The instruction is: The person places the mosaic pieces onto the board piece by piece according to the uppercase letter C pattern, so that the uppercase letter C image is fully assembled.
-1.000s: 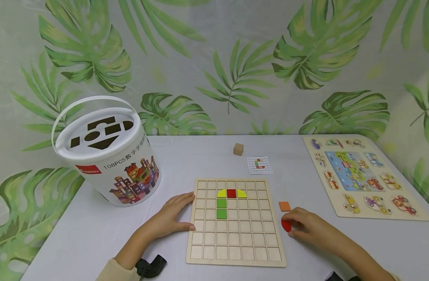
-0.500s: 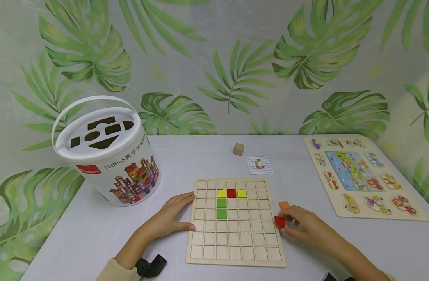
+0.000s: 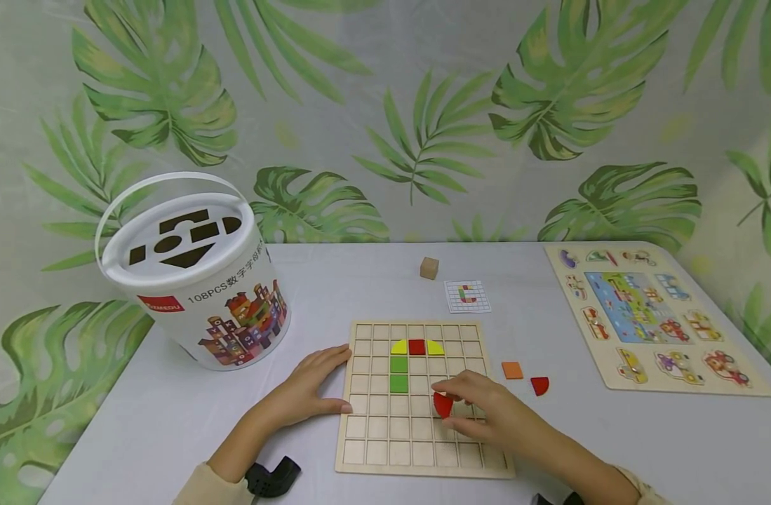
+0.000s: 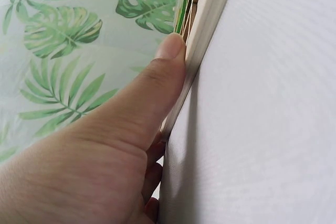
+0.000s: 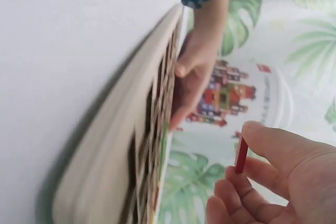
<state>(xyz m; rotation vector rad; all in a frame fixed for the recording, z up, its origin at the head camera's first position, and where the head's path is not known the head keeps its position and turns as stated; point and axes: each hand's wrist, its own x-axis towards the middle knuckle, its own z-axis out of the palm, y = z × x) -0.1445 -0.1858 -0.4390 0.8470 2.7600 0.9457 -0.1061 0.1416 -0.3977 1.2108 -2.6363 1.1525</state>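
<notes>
My right hand [image 3: 480, 405] pinches a red quarter-circle tile [image 3: 443, 405] between thumb and fingers above the right half of the wooden grid board [image 3: 366, 449]. In the right wrist view that tile [image 5: 241, 155] shows edge-on, apart from the board. At the board's left edge my left hand [image 3: 303, 389] rests with thumb and fingers spread, the thumb [image 4: 170, 51] touching the rim. Set in the grid are two yellow quarter-circles [image 3: 399, 347], a red square [image 3: 417, 347] between them, and two green squares [image 3: 399, 383] below the left one.
Right of the board lie an orange square [image 3: 512, 370] and another red quarter-circle [image 3: 539, 386]. Behind it are a pattern card [image 3: 467, 297] and a wooden cube [image 3: 429, 268]. A white bucket [image 3: 196, 294] stands left; a picture puzzle board [image 3: 659, 322] lies right.
My right hand has moved left from beside the board to over the grid, carrying one red quarter-circle. Another red quarter-circle now shows on the table. The left hand has stayed put.
</notes>
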